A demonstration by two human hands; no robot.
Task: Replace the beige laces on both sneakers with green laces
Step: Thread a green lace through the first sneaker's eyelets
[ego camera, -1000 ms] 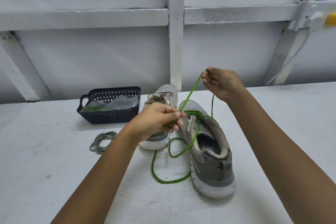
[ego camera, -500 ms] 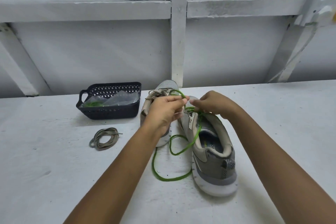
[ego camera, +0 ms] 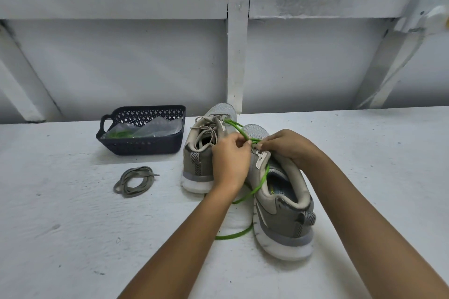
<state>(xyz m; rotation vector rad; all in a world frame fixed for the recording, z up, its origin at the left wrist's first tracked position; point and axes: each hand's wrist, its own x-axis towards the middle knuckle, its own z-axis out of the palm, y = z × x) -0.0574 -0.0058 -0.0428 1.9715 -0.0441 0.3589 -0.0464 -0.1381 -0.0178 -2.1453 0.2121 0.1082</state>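
**A:** How far along is the relacing?

**B:** Partway through the first shoe, I'd judge. Nearest, the grey mesh sneaker with a white sole (ego camera: 281,216) shows no beige lace. A thin green lace (ego camera: 234,235) is threaded near its front eyelets, and the slack trails on the white worktop (ego camera: 73,238).

**A:** And the hands?

**B:** The left hand (ego camera: 230,160) and right hand (ego camera: 288,145) both pinch that green lace over the tongue, fingertips nearly meeting.

**A:** What's left?

**B:** Probably the upper eyelets here, then the whole second shoe. A coiled beige lace (ego camera: 133,182) lies loose to the left. The farther grey sneaker (ego camera: 201,153) wears its beige laces. Behind it, a dark plastic basket (ego camera: 141,147) holds a clear bag (ego camera: 158,127) with something green inside, likely the spare lace.
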